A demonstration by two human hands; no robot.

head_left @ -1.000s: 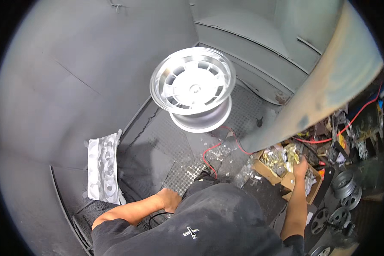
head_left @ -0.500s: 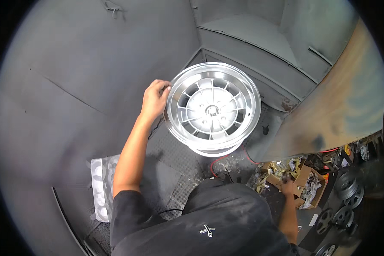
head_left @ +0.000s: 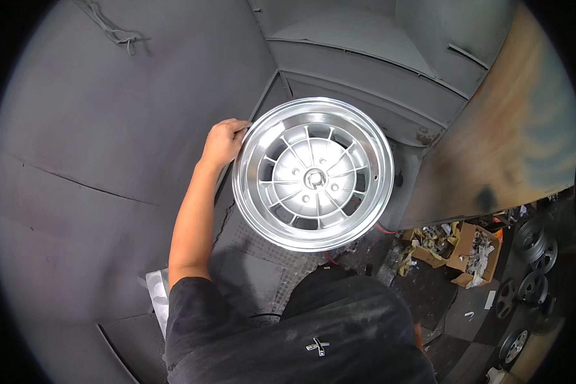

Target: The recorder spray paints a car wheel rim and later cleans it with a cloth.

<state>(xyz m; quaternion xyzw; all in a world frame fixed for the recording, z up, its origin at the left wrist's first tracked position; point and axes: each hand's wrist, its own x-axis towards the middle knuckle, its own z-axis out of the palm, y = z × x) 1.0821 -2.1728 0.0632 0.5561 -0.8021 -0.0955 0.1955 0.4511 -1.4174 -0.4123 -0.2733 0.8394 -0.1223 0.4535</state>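
A silver multi-spoke wheel rim [head_left: 292,173] faces me in the middle of the view, its outer lip polished and its centre hub showing. At its upper left edge my left hand [head_left: 225,142] is closed, fingers bent over the lip. What bears the rim from below is hidden behind it. My right hand is out of sight; only a sliver of that arm shows beside my dark shirt.
Grey walls [head_left: 141,128] stand left and ahead. A curved, paint-stained panel [head_left: 493,128] rises at right. Below it lie cardboard boxes [head_left: 470,256] with crumpled scraps, and several wheel rims [head_left: 534,288]. A red hose [head_left: 384,229] runs behind the rim.
The rim has turned about its centre and now faces me more squarely. My left hand stays at its edge. My right hand, earlier near the boxes, has gone out of view.
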